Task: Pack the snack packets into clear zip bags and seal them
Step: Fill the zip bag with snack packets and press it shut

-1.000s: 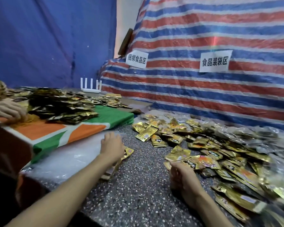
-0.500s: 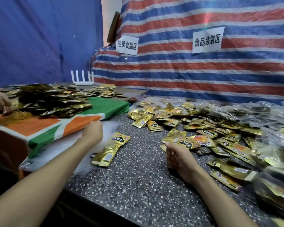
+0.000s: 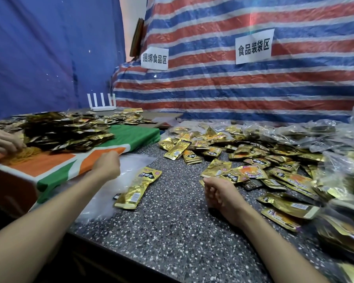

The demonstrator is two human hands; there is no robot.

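Left hand (image 3: 107,166) curled on clear zip bags (image 3: 138,160), grip unclear; right hand (image 3: 220,194) slack, empty.
One gold snack packet (image 3: 138,187) points upper right.

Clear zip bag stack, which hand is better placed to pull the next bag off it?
Left. The left hand is right at the clear bag stack, beside the gold packets lying on it. The right hand rests farther off, at the edge of the loose packet pile.
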